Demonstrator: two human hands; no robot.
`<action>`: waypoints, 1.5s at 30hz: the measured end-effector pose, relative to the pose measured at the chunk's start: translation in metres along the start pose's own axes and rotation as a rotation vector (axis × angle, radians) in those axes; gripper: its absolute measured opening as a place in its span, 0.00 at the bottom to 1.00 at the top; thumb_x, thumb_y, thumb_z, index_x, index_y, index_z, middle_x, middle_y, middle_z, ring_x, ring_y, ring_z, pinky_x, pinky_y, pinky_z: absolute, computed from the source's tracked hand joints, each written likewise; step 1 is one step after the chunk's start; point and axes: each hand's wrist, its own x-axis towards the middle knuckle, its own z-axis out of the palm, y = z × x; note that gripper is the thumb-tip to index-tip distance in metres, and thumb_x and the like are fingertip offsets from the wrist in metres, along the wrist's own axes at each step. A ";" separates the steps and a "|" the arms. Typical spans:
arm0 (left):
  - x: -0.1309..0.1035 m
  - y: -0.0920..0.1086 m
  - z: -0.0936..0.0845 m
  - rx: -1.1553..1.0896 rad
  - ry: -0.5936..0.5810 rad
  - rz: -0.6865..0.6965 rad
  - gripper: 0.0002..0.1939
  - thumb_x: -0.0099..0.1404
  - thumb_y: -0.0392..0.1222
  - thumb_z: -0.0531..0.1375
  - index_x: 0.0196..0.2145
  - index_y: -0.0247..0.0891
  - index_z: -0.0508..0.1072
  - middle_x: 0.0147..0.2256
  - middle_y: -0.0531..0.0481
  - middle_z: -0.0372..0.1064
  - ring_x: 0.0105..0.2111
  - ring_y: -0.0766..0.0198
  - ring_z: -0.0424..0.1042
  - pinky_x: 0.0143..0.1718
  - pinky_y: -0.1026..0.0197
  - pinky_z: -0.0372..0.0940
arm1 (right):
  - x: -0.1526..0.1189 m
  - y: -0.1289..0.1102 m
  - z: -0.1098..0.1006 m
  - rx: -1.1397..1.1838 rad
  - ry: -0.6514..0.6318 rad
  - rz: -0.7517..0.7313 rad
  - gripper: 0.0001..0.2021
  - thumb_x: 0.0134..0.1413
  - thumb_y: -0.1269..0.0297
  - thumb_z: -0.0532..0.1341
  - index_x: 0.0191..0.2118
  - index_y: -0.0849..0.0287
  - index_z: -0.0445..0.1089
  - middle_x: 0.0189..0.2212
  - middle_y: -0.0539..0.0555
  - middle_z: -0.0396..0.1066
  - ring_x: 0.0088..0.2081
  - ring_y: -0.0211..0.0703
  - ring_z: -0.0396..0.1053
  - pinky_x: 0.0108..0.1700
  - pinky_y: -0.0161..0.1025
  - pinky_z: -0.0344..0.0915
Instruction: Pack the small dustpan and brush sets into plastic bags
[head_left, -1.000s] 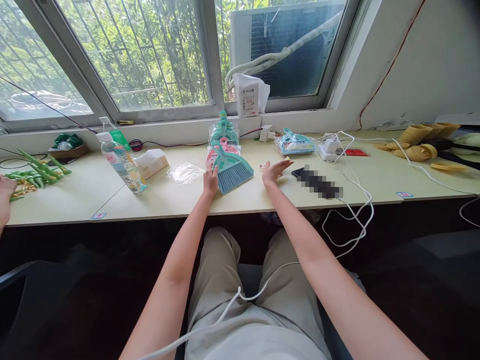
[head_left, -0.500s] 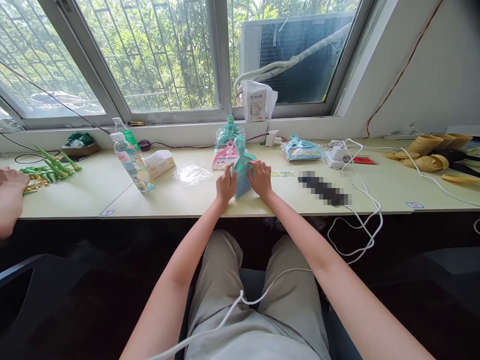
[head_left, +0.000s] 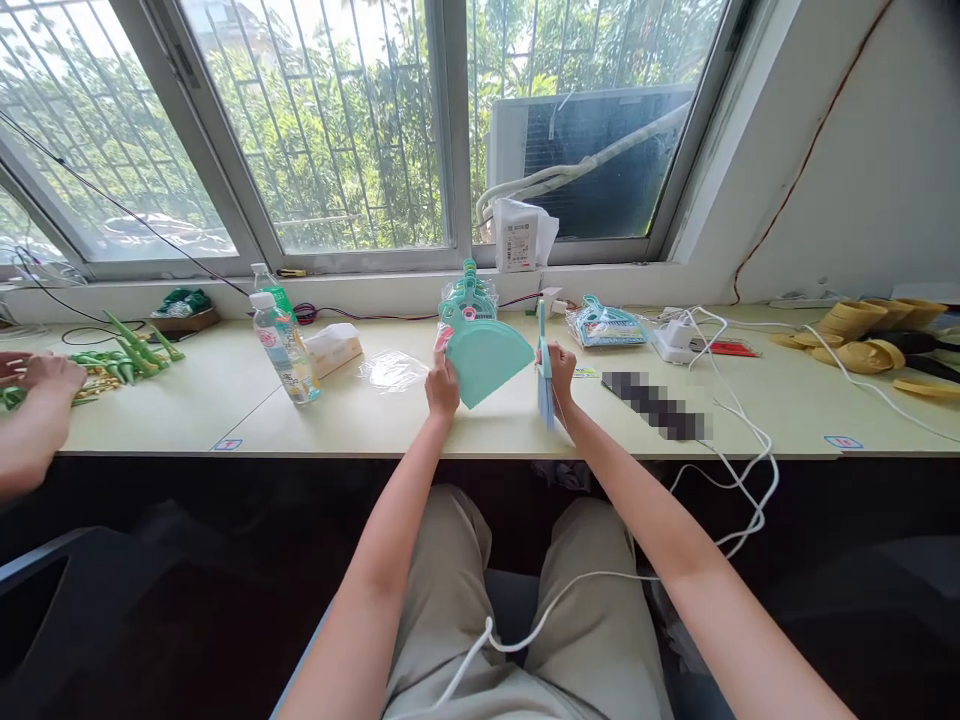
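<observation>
My left hand is closed on the edge of a mint-green dustpan, its broad fan-shaped face turned toward me above the table. In my right hand is a small hand brush, upright and seen edge-on, bristles downward. A narrow gap separates brush and dustpan. Behind the dustpan stands a stack of green dustpan and brush sets in clear plastic, partly covered by it. On the table left of my left hand lies a crumpled clear plastic bag.
Left stand two bottles and a tissue pack. Another person's hand is by green plant-like stems at far left. To the right are a bagged set, a power strip, a blurred dark object and loose white cables.
The brush and dustpan, together before, are now apart. My right hand has moved right with the brush, and the dustpan stays in my left hand. The view has tilted up slightly.
</observation>
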 end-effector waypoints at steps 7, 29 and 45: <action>0.005 -0.012 0.002 0.114 -0.162 -0.044 0.12 0.64 0.42 0.56 0.45 0.44 0.73 0.25 0.47 0.68 0.38 0.50 0.70 0.45 0.56 0.59 | 0.045 0.028 -0.058 -0.728 -0.312 0.006 0.18 0.58 0.59 0.52 0.30 0.63 0.76 0.34 0.66 0.74 0.42 0.54 0.71 0.42 0.42 0.63; 0.015 -0.036 0.001 0.099 -0.342 -0.218 0.03 0.53 0.33 0.60 0.25 0.39 0.69 0.37 0.43 0.70 0.49 0.49 0.63 0.52 0.52 0.55 | 0.079 0.045 -0.074 -0.781 -0.785 -0.088 0.14 0.44 0.57 0.67 0.38 0.56 0.77 0.39 0.56 0.76 0.43 0.49 0.71 0.40 0.38 0.64; 0.007 -0.016 -0.005 -0.227 -0.616 -0.307 0.23 0.48 0.49 0.69 0.41 0.36 0.72 0.38 0.44 0.73 0.38 0.55 0.71 0.40 0.56 0.63 | 0.017 -0.033 0.010 -0.450 -0.702 -0.046 0.12 0.46 0.60 0.68 0.36 0.62 0.74 0.32 0.56 0.76 0.35 0.45 0.74 0.39 0.37 0.68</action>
